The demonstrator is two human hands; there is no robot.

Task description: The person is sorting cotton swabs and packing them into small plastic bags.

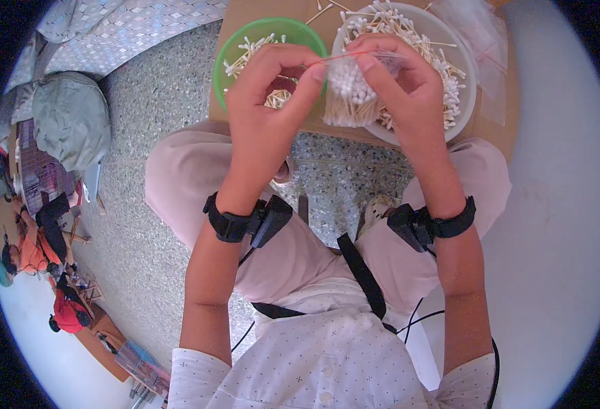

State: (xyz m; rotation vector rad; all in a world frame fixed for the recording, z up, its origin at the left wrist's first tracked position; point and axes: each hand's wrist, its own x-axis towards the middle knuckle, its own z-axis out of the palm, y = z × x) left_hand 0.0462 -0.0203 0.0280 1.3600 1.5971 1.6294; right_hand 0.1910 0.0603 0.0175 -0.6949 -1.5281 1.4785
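A clear zip bag [352, 93] packed with cotton swabs hangs between my hands, its red-lined top edge stretched across. My left hand [272, 85] pinches one end of that edge between thumb and forefinger. My right hand [402, 82] is closed on the other end, thumb and forefinger pressed on the strip. Under my left hand stands a green bowl [219, 71] with loose cotton swabs in it. Beneath the bag and my right hand is a white bowl [472, 82] heaped with cotton swabs [453, 102].
Both bowls stand on a cardboard-brown surface [501, 129] in front of my knees. Several flat clear bags [480, 41] lie at its far right. A few loose swabs [319, 13] lie behind the bowls. A grey-green sack [71, 119] and seated people [37, 249] are at the left.
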